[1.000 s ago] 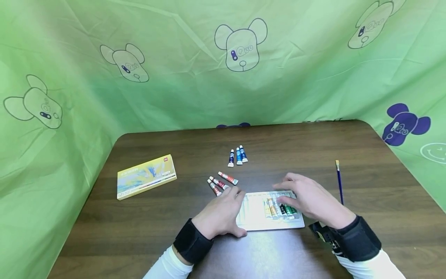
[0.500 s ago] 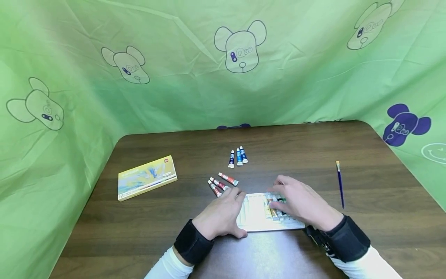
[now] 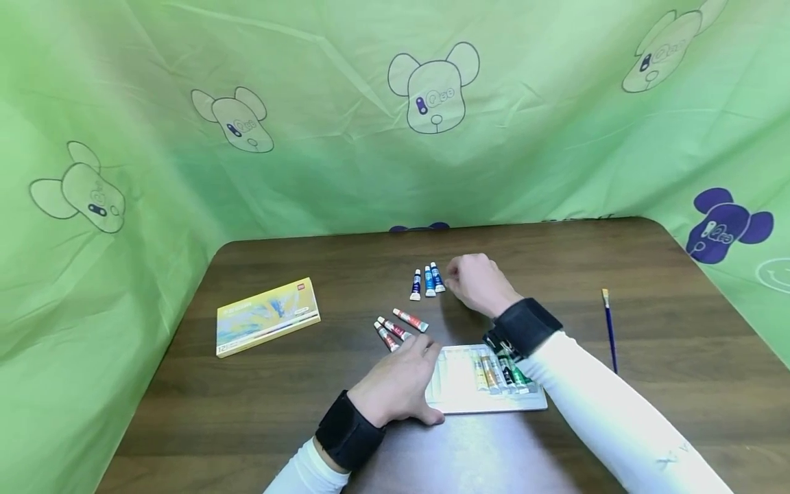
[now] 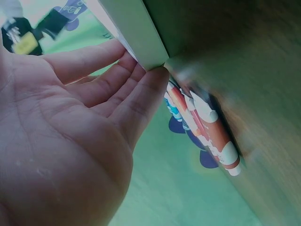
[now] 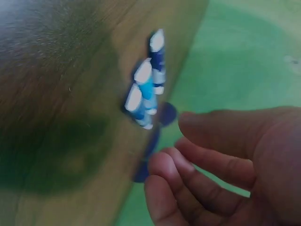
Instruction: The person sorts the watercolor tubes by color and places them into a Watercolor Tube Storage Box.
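Note:
My left hand (image 3: pixel 398 381) holds the left side of a white plastic tray (image 3: pixel 457 398), thumb at the front corner. In the left wrist view, its fingertips touch the edge of the tray (image 4: pixel 153 52). Several paint tubes (image 3: pixel 494 374), yellow, brown, black and green, lie in the tray's right half, partly under my right forearm. Farther back, my right hand (image 3: pixel 481 283) is just right of three blue paint tubes (image 3: pixel 430 281) on the table. In the right wrist view, its fingers are loosely bent, with nothing between them and the thumb.
Three red and brownish paint tubes (image 3: pixel 398 328) lie beyond my left hand. A yellow and blue flat box (image 3: pixel 268 317) is at the left of the wooden table (image 3: pixel 321 261). A paintbrush (image 3: pixel 609 333) lies at the right. Green printed cloth (image 3: pixel 321 178) hangs behind.
My right hand has moved from above the tubes in the tray back to beside the blue tubes. My left hand stays on the tray.

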`<state>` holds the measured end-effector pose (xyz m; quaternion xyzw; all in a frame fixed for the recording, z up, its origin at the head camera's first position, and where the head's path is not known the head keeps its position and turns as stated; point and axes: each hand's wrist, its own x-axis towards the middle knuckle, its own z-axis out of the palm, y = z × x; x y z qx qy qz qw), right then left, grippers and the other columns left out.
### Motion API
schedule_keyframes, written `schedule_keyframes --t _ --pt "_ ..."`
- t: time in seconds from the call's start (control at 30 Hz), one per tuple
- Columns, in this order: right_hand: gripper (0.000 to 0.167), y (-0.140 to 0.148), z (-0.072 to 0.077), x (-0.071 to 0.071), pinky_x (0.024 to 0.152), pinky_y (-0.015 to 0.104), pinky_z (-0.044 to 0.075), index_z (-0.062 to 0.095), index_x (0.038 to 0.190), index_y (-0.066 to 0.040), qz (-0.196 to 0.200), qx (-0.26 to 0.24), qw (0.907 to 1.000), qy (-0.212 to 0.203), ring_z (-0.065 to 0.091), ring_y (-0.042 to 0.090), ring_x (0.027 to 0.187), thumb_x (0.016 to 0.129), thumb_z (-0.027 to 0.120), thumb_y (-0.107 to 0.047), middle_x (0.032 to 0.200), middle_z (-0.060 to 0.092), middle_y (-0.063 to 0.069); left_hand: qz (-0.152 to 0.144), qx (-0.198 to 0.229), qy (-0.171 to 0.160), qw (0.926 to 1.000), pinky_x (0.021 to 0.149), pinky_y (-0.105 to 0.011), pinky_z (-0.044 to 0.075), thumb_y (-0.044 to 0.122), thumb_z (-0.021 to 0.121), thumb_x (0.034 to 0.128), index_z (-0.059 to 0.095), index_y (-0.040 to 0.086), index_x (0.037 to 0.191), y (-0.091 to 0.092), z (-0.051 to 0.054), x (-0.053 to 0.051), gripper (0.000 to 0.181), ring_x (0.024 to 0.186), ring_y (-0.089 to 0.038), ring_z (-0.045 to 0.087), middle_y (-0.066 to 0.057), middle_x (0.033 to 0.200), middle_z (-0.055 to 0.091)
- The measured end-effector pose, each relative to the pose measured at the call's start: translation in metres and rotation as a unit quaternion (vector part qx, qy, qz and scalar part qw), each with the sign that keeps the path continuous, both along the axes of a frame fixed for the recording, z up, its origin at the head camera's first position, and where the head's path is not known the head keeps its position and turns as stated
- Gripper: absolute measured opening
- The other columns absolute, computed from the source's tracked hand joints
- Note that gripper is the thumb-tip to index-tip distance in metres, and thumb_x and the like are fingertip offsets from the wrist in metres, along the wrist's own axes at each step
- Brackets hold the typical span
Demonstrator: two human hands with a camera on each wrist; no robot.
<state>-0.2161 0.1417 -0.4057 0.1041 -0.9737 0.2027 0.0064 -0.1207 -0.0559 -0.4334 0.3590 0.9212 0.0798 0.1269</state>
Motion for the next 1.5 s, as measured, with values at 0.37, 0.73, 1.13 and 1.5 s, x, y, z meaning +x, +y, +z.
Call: schedule_keyframes --t 0.37,0.73,1.13,1.5 --pt "0.033 -0.014 -0.021 -0.034 0.097 0.054 0.056 0.071 0.123 0.004 -0.058 -0.028 0.9966 -0.052 0.070 0.042 0.114 0.098 0.067 -0.018 0.119 0.074 0.024 -0.008 -0.006 0.008 0.9999 0.115 -0.033 0.048 0.056 0.093 0.0720 0.052 0.003 0.151 0.002 -0.001 -0.001 0.103 0.130 -0.022 0.054 -0.010 0.144 0.058" --pt "0.034 -0.019 -0.024 -0.041 0.099 0.053 0.056 0.072 0.125 0.003 -0.066 -0.019 0.9962 -0.053 0.069 0.040 0.117 0.095 0.061 -0.008 0.124 0.074 0.023 -0.010 -0.008 0.026 0.9996 0.112 -0.029 0.049 0.055 0.093 0.0707 0.054 0.004 0.149 0.001 0.001 0.001 0.101 0.126 -0.019 0.055 -0.007 0.140 0.059" --pt "0.028 -0.020 -0.026 -0.040 0.092 0.055 0.058 0.078 0.117 -0.002 -0.081 -0.014 0.9956 -0.044 0.072 0.041 0.109 0.095 0.062 -0.008 0.120 0.076 0.021 -0.011 -0.010 0.027 0.9995 0.111 -0.028 0.049 0.056 0.093 0.0707 0.055 0.004 0.148 0.002 0.002 0.001 0.101 0.124 -0.018 0.056 -0.006 0.139 0.060" --pt "0.020 -0.020 -0.026 -0.040 0.068 0.046 0.053 0.064 0.068 -0.009 -0.090 -0.006 0.9952 -0.040 0.060 0.029 0.075 0.088 0.066 -0.008 0.077 0.065 0.010 -0.009 -0.014 0.028 0.9995 0.111 -0.028 0.049 0.056 0.093 0.0703 0.055 0.005 0.148 0.002 0.002 0.001 0.100 0.124 -0.017 0.056 -0.005 0.138 0.060"
